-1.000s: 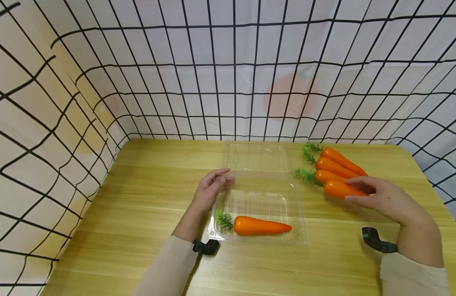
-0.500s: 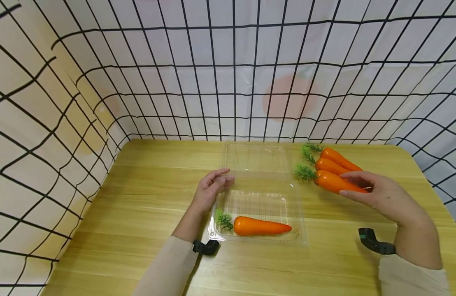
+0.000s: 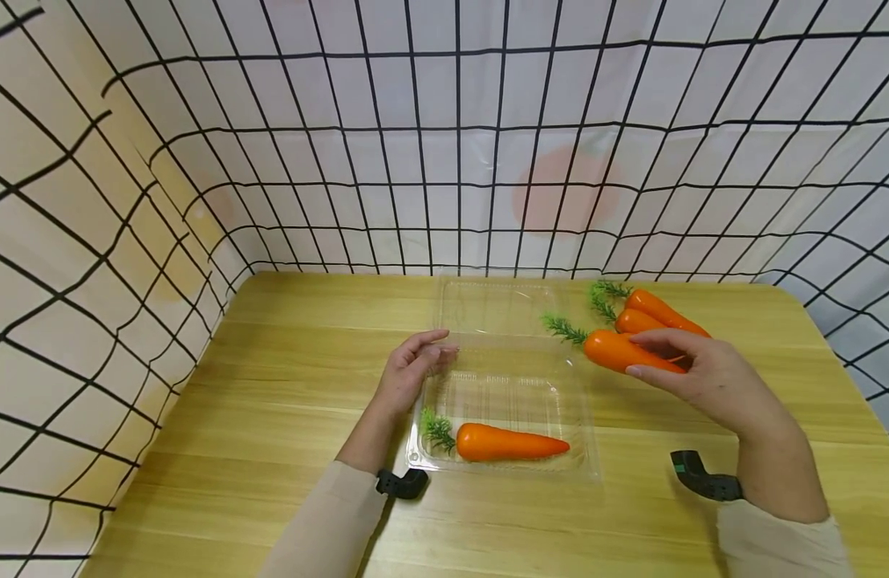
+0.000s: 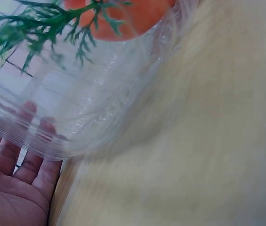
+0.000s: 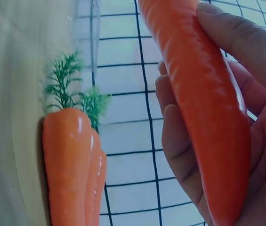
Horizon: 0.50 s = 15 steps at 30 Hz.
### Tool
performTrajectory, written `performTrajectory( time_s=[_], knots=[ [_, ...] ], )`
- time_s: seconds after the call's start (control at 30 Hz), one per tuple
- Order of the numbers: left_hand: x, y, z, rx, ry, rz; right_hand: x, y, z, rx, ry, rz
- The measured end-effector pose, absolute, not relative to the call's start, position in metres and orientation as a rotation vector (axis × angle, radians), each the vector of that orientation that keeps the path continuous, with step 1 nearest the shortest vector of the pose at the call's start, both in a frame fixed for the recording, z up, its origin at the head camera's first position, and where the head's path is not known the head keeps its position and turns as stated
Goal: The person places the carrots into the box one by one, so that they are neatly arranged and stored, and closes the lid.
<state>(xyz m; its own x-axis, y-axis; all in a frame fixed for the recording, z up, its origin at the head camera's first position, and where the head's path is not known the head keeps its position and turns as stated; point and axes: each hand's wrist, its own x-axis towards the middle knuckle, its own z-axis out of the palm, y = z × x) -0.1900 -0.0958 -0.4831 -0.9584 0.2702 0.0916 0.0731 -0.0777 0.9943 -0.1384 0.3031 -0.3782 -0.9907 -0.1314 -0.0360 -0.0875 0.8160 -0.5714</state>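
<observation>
Held toy carrot [image 3: 612, 351]: clamped in R hand [image 3: 712, 379], near R side of clear clamshell box [image 3: 498, 398]; looks smooth, poss. slips if grip's loose.
L hand [image 3: 407, 371]: fingers relaxed, at box's L edge.
Box: w/ second carrot [image 3: 513, 442] inside; prob. light, may shift if bumped.

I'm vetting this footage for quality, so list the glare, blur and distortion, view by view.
Head view: black grid lines bend toward the sides, small glints on the clear container; left wrist view: wooden tabletop soft, its grain smeared; right wrist view: pale highlights along the held carrot, the tabletop at left blurred.
</observation>
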Motion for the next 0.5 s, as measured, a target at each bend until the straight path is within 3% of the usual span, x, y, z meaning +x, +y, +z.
performTrajectory(
  time_s=[0.5],
  knots=[
    [-0.19, -0.096, -0.482, 0.346, 2.042, 2.156, -0.133, 0.275, -0.374, -0.301, 2.914, -0.992]
  ],
)
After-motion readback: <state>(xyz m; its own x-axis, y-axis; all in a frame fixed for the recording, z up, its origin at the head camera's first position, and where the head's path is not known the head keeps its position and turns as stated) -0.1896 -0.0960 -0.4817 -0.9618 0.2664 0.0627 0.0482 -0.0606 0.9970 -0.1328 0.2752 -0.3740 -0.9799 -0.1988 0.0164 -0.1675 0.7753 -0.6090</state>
